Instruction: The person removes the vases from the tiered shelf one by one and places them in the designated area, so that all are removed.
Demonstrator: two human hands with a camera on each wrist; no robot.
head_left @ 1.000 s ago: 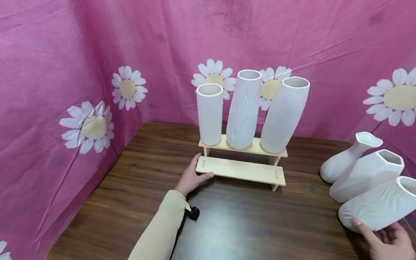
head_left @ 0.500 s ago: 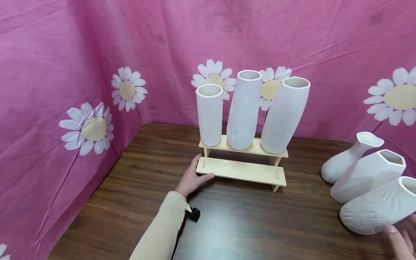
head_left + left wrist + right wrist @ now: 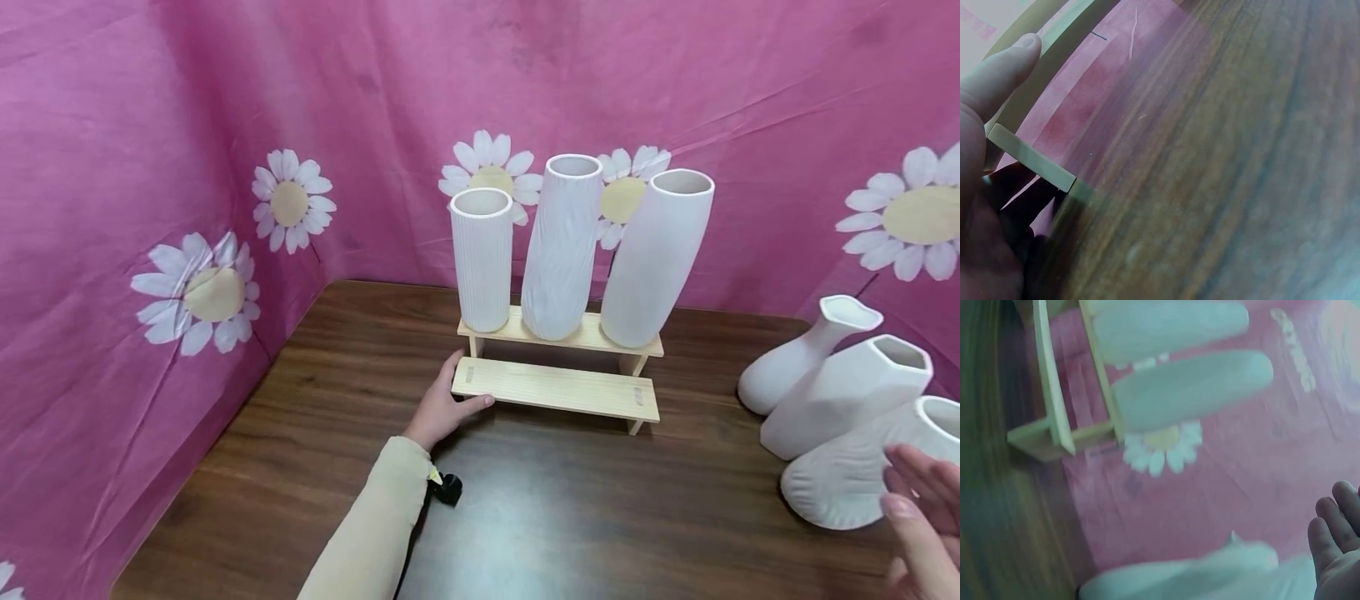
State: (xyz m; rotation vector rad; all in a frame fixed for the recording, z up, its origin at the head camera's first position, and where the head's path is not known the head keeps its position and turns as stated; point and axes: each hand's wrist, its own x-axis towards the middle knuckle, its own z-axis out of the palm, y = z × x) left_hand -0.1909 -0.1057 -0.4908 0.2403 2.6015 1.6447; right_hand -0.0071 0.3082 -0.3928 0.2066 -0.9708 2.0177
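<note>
Three white vases [image 3: 562,250] on the upper step of the pale wooden stand [image 3: 555,389], placed as a second ago. Change at the right hand [image 3: 926,521]: earlier low at the base of the wavy vase [image 3: 836,487], then drawn toward the frame edge; now raised in front of it. Fingers extended, thumb apart, grip wide; contact with the vase cannot be told. That vase unmoved on the dark table [image 3: 600,517], at right. Left hand [image 3: 441,412] unchanged: thumb at the lower step's front edge, fingers round its left end, gripping the stand.
</note>
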